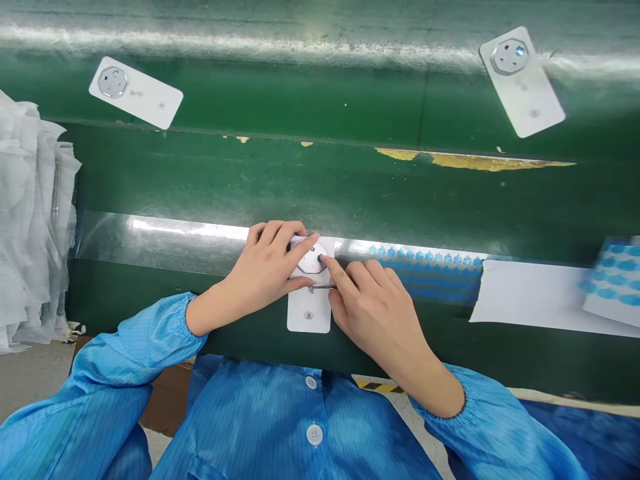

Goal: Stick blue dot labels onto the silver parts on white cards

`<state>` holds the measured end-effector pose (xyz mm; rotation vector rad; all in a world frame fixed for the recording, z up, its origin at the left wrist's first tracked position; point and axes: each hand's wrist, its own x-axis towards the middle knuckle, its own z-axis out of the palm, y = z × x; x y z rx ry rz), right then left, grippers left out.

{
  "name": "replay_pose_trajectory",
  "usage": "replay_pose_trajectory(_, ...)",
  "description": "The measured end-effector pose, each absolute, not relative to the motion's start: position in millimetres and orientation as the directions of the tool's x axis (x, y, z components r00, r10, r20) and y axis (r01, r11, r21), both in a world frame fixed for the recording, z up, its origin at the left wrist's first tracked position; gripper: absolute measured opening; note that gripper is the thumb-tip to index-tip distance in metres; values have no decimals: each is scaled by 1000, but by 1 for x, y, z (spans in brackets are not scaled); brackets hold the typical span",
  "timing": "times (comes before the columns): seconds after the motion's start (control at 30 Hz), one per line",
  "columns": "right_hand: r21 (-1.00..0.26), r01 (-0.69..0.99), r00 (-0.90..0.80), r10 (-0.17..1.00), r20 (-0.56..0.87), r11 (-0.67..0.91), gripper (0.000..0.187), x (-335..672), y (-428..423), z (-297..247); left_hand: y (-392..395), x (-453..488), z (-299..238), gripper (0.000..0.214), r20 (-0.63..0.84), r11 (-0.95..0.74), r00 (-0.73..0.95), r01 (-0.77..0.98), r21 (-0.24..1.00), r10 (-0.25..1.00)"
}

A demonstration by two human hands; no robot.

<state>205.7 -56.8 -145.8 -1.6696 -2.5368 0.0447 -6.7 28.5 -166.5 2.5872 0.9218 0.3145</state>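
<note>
A white rectangular card [310, 310] with an octagonal metal part [311, 259] lies on the green bench at its near edge. My left hand [265, 270] rests on the card's upper left, fingers curved around the octagonal part and holding it down. My right hand [373, 303] has its forefinger pressed on a small blue dot at the part's right side; a thin dark tool [324, 287] pokes out from under its fingers, which are curled.
A strip of blue round stickers [430, 270] on clear film runs right of my hands, beside white backing paper [530, 297] and another sticker sheet [617, 277]. Two similar white cards [136, 92] [523, 81] lie on the belt beyond. Stacked white bags [30, 227] stand at left.
</note>
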Motion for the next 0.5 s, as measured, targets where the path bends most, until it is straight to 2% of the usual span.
replay_pose_trajectory(0.1,-229,907,-333,935,122,353,36,213,-57,-146,29,-6,-167,64,79,-706,755,563,430,650)
replay_pose_trajectory(0.27,-398,893,-153,972,176,212,37,222,-63,-148,32,-6,-169,83,82,-688,737,579,437,671)
replay_pose_trajectory(0.43,-497,851,-90,980,176,167,32,217,-68,-152,35,-5,-169,69,68,-680,739,575,455,671)
replay_pose_trajectory(0.5,-520,838,-85,980,181,169,31,214,-68,-152,35,-4,-169,69,60,-670,735,579,464,676)
